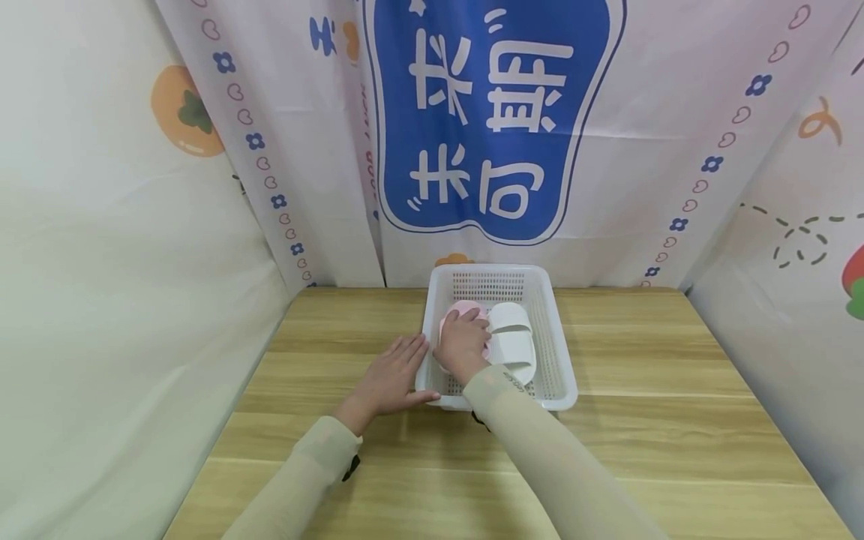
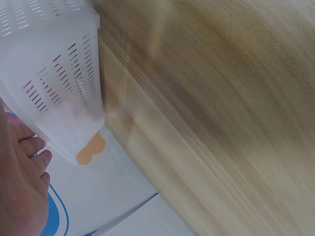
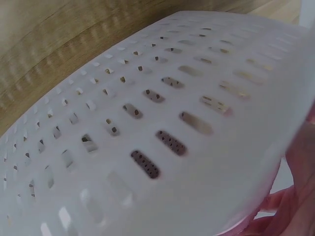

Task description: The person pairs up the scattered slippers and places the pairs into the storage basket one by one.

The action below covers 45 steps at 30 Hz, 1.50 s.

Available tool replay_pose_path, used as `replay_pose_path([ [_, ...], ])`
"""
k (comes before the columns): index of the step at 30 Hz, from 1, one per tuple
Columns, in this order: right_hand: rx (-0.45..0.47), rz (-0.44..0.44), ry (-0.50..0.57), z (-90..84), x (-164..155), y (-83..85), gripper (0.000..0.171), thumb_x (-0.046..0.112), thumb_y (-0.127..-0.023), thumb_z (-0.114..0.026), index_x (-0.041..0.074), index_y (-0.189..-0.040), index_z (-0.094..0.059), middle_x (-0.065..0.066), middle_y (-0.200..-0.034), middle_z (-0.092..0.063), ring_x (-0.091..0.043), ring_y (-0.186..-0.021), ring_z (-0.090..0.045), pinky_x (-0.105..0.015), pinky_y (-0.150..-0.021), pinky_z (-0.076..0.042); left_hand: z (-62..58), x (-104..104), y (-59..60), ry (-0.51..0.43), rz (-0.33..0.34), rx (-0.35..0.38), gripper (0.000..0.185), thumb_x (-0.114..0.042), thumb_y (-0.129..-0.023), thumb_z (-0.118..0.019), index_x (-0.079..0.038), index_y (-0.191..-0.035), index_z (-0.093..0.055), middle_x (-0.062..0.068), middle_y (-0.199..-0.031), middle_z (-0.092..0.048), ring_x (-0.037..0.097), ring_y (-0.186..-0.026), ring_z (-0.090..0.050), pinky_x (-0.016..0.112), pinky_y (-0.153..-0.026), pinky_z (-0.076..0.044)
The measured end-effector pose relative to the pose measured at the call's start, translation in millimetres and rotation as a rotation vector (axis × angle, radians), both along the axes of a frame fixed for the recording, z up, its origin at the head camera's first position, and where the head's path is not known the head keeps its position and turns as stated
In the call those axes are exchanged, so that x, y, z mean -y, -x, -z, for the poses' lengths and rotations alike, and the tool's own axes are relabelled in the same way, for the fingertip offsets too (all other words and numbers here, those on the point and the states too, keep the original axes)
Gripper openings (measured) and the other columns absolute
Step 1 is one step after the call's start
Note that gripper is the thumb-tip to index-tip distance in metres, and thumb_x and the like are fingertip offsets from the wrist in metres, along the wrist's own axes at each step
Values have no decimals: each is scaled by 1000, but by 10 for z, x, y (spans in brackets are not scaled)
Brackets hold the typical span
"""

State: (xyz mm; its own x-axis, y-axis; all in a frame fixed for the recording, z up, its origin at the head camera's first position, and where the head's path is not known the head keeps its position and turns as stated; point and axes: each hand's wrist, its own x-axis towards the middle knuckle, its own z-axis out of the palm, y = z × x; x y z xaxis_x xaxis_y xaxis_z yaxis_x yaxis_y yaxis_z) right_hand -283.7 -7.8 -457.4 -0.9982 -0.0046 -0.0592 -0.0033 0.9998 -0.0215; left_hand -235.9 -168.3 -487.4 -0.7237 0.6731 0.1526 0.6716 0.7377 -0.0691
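Note:
A white plastic basket point(image 1: 559, 337) with slotted walls stands at the far side of the table. Inside it, a pink slipper point(image 1: 466, 306) lies on the left, beside white slippers point(image 1: 511, 349); I cannot tell if those are one or an overlapping pair. My right hand point(image 1: 463, 341) reaches in over the front and grips the pink slipper, covering most of it. Against the basket's left wall rests my left hand point(image 1: 388, 381), its fingers extended and its thumb along the front rim. The right wrist view is mostly filled by the basket's slotted wall point(image 3: 88, 196).
The wooden table point(image 1: 648, 420) spreads to both sides and in front of the basket. A printed curtain point(image 1: 324, 150) hangs directly behind the basket, and white cloth walls point(image 1: 121, 300) rise along the left and right sides.

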Motion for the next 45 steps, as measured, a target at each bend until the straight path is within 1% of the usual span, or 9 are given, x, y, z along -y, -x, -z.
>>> replay_pose_path([
  [10,27,24,-5,8,15,-18,87,51,-86,-64,4,-151,-29,-38,-147,-26,-56,-124,-41,-59,-87,-49,-11,-12,5,14,1,-4,97,-72,-90,-38,5,-148,-32,21,-154,-29,32,-143,-24,42,-117,-15],
  [14,34,16,-13,-1,13,-15,89,53,-86,-64,4,-152,-29,-38,-147,-25,-56,-123,-41,-59,-88,-49,-12,-14,4,21,-6,5,96,-71,-90,-40,4,-149,-30,21,-154,-28,31,-143,-23,41,-117,-14],
  [18,43,-3,-16,-31,3,-17,88,54,-88,-61,2,-151,-29,-37,-147,-27,-55,-124,-42,-60,-92,-46,-15,-15,1,26,-11,8,96,-70,-90,-42,4,-149,-30,20,-155,-27,32,-143,-23,41,-117,-13],
  [22,40,-17,5,-72,-8,-21,83,50,-91,-60,1,-150,-30,-36,-147,-29,-55,-124,-41,-62,-95,-43,-22,-18,-1,29,-10,6,96,-70,-90,-42,4,-149,-30,21,-155,-28,31,-143,-23,41,-117,-14],
  [29,43,-18,29,-103,-33,-17,80,47,-92,-60,0,-150,-30,-34,-148,-29,-54,-124,-41,-63,-96,-41,-27,-19,-2,35,-10,4,96,-71,-90,-40,4,-149,-29,21,-154,-28,31,-143,-24,41,-117,-15],
  [35,60,-36,6,-115,-45,-13,81,48,-93,-58,0,-150,-29,-34,-149,-28,-53,-125,-41,-63,-98,-40,-18,-14,-3,39,-20,6,98,-74,-90,-35,4,-149,-29,20,-155,-27,31,-143,-22,42,-117,-15],
  [39,54,-35,2,-120,-56,0,81,49,-93,-57,0,-151,-29,-34,-149,-27,-53,-126,-40,-62,-99,-39,-17,-12,0,38,-23,9,99,-76,-89,-31,3,-149,-29,20,-155,-27,31,-144,-22,41,-117,-14],
  [43,49,-38,-6,-138,-74,11,81,50,-93,-57,1,-151,-29,-34,-149,-27,-53,-126,-40,-61,-100,-38,-24,-12,2,21,-14,15,99,-75,-89,-34,3,-149,-30,20,-155,-27,32,-143,-24,41,-117,-14],
  [45,47,-43,-11,-146,-84,20,82,50,-93,-57,1,-151,-29,-33,-149,-27,-53,-126,-40,-61,-100,-38,-24,-12,4,19,-14,21,98,-74,-89,-36,3,-150,-29,20,-155,-27,32,-143,-23,41,-117,-13],
])
